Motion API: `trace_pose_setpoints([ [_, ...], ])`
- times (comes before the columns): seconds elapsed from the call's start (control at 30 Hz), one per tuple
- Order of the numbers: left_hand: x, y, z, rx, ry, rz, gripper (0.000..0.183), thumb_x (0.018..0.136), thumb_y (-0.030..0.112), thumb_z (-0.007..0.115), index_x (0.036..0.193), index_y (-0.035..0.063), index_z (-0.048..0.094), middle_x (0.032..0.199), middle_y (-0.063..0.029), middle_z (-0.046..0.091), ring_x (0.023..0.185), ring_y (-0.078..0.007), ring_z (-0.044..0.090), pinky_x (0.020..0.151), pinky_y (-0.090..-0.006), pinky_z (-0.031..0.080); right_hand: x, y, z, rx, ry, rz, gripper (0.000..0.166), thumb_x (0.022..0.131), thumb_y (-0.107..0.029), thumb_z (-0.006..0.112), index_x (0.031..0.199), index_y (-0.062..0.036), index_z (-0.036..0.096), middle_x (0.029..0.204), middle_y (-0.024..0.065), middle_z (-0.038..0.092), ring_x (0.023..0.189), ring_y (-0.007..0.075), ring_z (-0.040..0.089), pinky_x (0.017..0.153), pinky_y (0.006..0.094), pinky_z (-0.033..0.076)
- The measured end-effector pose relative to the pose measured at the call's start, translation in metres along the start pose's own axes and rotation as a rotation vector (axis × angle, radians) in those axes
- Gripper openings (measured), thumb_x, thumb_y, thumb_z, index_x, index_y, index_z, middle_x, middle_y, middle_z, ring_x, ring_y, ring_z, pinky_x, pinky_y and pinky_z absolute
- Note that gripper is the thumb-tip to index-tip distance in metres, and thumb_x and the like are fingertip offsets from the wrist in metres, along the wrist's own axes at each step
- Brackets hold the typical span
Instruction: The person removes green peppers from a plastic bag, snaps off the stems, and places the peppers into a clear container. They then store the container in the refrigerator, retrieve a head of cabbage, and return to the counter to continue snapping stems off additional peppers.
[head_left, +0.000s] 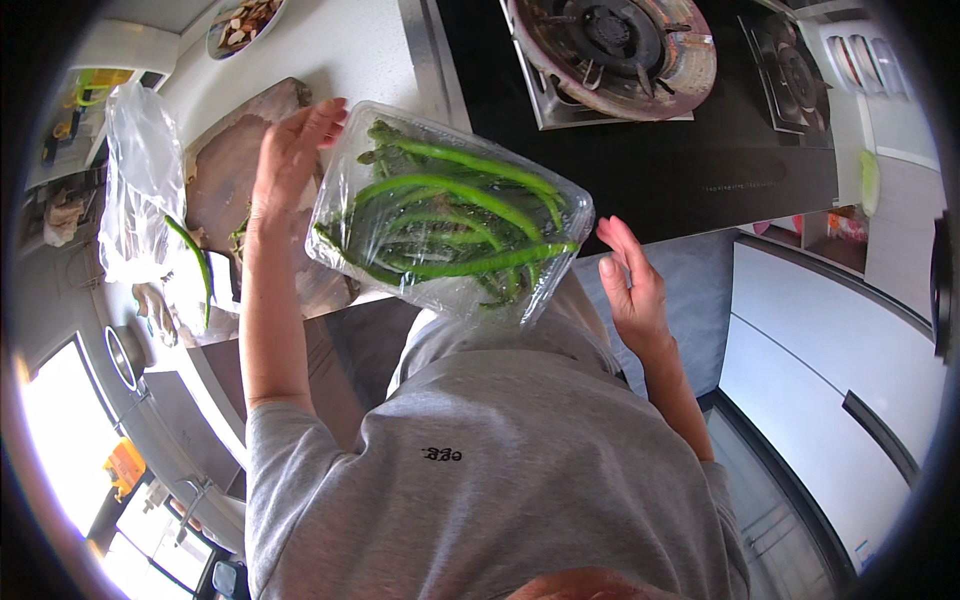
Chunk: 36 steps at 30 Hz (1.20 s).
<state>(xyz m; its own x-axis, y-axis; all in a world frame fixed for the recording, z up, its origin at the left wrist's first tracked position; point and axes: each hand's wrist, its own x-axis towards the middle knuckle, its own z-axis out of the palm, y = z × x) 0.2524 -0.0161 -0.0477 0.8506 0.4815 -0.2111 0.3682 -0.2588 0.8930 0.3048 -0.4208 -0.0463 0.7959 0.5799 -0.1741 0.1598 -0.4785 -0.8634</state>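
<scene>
A clear plastic tray (450, 225) of long green chilli peppers, covered in plastic film, lies tilted before my body at the counter's edge. My left hand (296, 154), slightly blurred, is beside its upper left corner, fingers extended; whether they touch it is unclear. On the other side, my right hand (636, 289) has its fingers apart, just off the tray's right corner. What supports the tray is hidden. Behind my left forearm is a worn wooden chopping board (225, 161). One loose green pepper (196, 266) lies left of it, near a crumpled clear plastic bag (142, 180).
A gas burner (607, 37) with a round shield sits in the black cooktop (757, 176) at upper right, with a second burner (796, 75) beyond. A bowl of chopped pieces (244, 26) stands at upper left. White drawers (825, 315) are at right.
</scene>
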Motion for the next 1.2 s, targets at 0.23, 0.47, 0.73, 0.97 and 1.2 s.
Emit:
trace_pose_setpoints([
  [0.23, -0.008, -0.007, 0.01, -0.249, -0.037, -0.163, 0.039, 0.094, 0.031, 0.052, 0.111, -0.0022, 0.062, 0.097, -0.0062, 0.066, 0.088, -0.0099, 0.059, 0.082, -0.0234, 0.046, 0.004, -0.008, 0.046, 0.617, 0.037, 0.023, 0.053, 0.097, -0.015, 0.046, 0.142, -0.0003, 0.022, 0.136, 0.0161, 0.044, 0.123, 0.0204, 0.045, 0.099, 0.0282, 0.036],
  [0.47, -0.011, -0.02, 0.012, -0.47, -0.162, -0.265, 0.038, 0.092, 0.03, 0.055, 0.108, -0.0036, 0.061, 0.094, -0.0058, 0.066, 0.08, -0.01, 0.061, 0.075, -0.0221, 0.049, -0.003, -0.001, 0.068, 0.638, 0.022, 0.171, 0.053, 0.097, -0.021, 0.047, 0.142, -0.0026, 0.024, 0.132, 0.0066, 0.046, 0.116, 0.0121, 0.044, 0.096, 0.0238, 0.034],
  [0.73, -0.022, -0.024, 0.012, -0.582, -0.268, -0.333, 0.04, 0.094, 0.028, 0.05, 0.115, -0.0045, 0.057, 0.104, -0.0096, 0.064, 0.089, -0.0148, 0.062, 0.082, -0.0284, 0.05, -0.026, 0.003, 0.078, 0.644, 0.059, 0.097, 0.052, 0.098, -0.029, 0.044, 0.142, -0.007, 0.028, 0.126, 0.0009, 0.047, 0.106, 0.0078, 0.045, 0.089, 0.0209, 0.038],
  [0.97, -0.048, -0.012, 0.05, -0.58, -0.306, -0.323, 0.038, 0.095, 0.025, 0.049, 0.116, -0.0054, 0.056, 0.102, -0.0101, 0.064, 0.087, -0.0155, 0.063, 0.08, -0.0277, 0.051, -0.074, 0.036, 0.071, 0.911, 0.024, 0.257, 0.056, 0.098, -0.036, 0.039, 0.146, -0.0154, 0.018, 0.131, 0.0029, 0.043, 0.113, 0.013, 0.047, 0.085, 0.0301, 0.047],
  [1.2, -0.093, 0.013, 0.117, -0.591, -0.459, -0.288, 0.036, 0.096, 0.021, 0.047, 0.119, -0.0067, 0.053, 0.104, -0.0116, 0.063, 0.09, -0.0174, 0.062, 0.082, -0.0283, 0.051, -0.144, 0.07, 0.033, 1.142, 0.117, 0.203, 0.057, 0.097, -0.039, 0.042, 0.145, -0.0189, 0.019, 0.131, 0.0034, 0.044, 0.111, 0.0144, 0.049, 0.078, 0.0326, 0.052],
])
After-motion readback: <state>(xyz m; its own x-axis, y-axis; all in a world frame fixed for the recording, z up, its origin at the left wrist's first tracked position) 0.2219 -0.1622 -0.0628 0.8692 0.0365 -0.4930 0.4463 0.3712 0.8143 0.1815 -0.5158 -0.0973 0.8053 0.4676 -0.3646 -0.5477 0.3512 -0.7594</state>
